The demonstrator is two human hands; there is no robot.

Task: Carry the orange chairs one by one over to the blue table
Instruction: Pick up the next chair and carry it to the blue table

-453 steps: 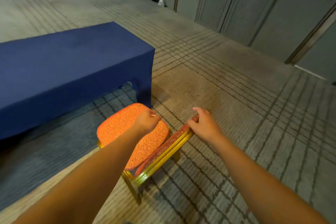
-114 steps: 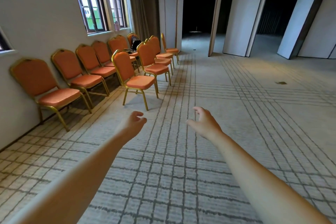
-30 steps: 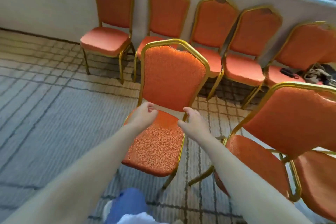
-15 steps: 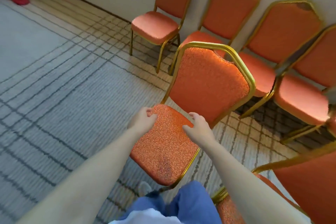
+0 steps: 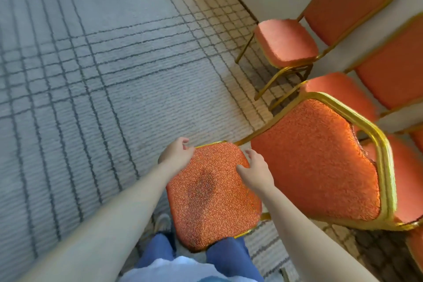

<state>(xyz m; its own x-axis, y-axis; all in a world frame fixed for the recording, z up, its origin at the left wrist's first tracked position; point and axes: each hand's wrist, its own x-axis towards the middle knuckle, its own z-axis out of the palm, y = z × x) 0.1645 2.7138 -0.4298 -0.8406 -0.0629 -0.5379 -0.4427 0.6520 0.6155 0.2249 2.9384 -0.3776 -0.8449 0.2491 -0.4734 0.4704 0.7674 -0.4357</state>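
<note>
The chair (image 5: 263, 181) in front of me is orange patterned fabric on a gold frame, tilted, backrest to my right. More orange chairs (image 5: 320, 23) line the wall behind it.

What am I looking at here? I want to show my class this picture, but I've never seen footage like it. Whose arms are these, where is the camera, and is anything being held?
There is no machine here: the camera sits on a person's head and looks down, so the two bare arms are the wearer's own. The blue trousers at the bottom are theirs too. In front of them is a patterned orange chair with a gold frame. The left hand rests at the seat's back left corner and the right hand lies on the seat near the backrest. A firm grip is not clearly visible. More orange chairs stand against the wall on the right. The floor is a grey carpet with dark lines. No blue table is visible.
</note>
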